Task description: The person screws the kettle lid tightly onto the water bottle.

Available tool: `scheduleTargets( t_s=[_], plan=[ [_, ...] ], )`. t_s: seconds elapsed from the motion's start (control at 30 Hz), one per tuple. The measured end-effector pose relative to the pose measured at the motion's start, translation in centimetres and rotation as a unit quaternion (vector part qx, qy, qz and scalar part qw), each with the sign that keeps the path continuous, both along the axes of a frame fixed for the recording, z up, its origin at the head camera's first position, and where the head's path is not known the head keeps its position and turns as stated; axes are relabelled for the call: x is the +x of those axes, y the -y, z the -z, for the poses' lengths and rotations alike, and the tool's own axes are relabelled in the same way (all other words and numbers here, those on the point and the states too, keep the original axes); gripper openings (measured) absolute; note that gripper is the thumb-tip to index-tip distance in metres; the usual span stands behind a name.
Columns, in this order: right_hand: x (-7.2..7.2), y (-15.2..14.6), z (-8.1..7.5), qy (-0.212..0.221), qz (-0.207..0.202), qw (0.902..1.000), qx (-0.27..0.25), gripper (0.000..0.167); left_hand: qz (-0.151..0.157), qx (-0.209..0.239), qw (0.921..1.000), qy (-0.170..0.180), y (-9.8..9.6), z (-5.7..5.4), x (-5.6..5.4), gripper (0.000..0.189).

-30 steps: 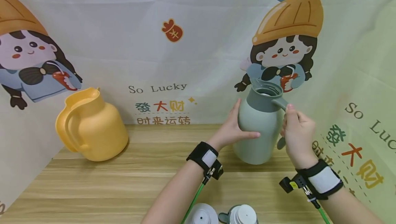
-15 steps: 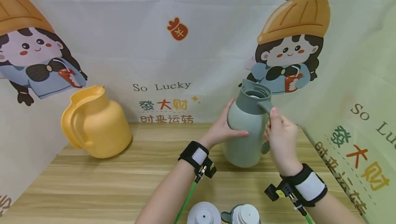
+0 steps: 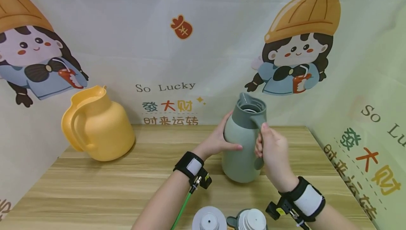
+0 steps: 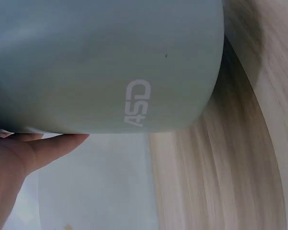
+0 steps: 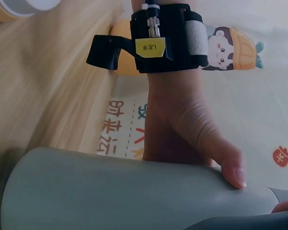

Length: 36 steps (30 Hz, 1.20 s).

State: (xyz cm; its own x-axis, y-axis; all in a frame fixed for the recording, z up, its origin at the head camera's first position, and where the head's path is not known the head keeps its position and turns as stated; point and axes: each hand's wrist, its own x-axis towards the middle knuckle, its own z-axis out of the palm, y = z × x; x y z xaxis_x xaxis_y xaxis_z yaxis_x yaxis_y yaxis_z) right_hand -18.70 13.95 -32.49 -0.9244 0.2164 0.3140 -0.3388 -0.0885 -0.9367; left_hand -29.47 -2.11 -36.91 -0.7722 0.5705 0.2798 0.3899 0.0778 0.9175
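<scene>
A grey-green thermos jug [image 3: 242, 149] with a darker collar and spout stands between my hands, its mouth uncovered. My left hand [image 3: 215, 141] holds its body from the left, thumb across the front; the other fingers are mostly hidden behind it. On the right, my right hand [image 3: 275, 152] grips the handle [image 3: 259, 121]. "ASD" lettering shows on the jug body [image 4: 101, 72] in the left wrist view. In the right wrist view, the left thumb [image 5: 234, 167] presses on the jug's side. Whether the base touches the table cannot be told.
A yellow jug [image 3: 111, 131] with no lid stands at the left of the wooden table [image 3: 104, 194]. Near the front edge lie a white stopper [image 3: 209, 220] and a second white stopper [image 3: 253, 220] with a grey rim. A printed cloth [image 3: 219, 46] hangs behind.
Both hands have brought the grey-green jug left and nearer to me, keeping their hold on it. The view has also shifted slightly. The yellow jug and the stoppers stay put.
</scene>
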Motion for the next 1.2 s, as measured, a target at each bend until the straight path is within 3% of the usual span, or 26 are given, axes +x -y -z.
scheduleTargets(
  t_s=[0.43, 0.6, 0.77, 1.2],
  plan=[
    [0.6, 0.4, 1.5, 0.025, -0.088, 0.9958, 0.001, 0.047, 0.014, -0.005, 0.9999, -0.008, 1.4, 1.5, 0.2, 0.112],
    [1.0, 0.7, 2.0, 0.007, -0.116, 0.9931, 0.014, 0.048, 0.019, -0.010, 0.9998, 0.002, 1.9, 2.1, 0.4, 0.112],
    [1.4, 1.2, 2.3, -0.017, -0.143, 0.9895, 0.013, 0.047, 0.046, 0.005, 0.9989, 0.011, 2.4, 2.5, 0.4, 0.114],
    [1.9, 2.3, 2.7, -0.041, -0.166, 0.9853, 0.006, 0.050, 0.089, 0.013, 0.9956, 0.029, 3.4, 2.5, 0.2, 0.114]
  ],
)
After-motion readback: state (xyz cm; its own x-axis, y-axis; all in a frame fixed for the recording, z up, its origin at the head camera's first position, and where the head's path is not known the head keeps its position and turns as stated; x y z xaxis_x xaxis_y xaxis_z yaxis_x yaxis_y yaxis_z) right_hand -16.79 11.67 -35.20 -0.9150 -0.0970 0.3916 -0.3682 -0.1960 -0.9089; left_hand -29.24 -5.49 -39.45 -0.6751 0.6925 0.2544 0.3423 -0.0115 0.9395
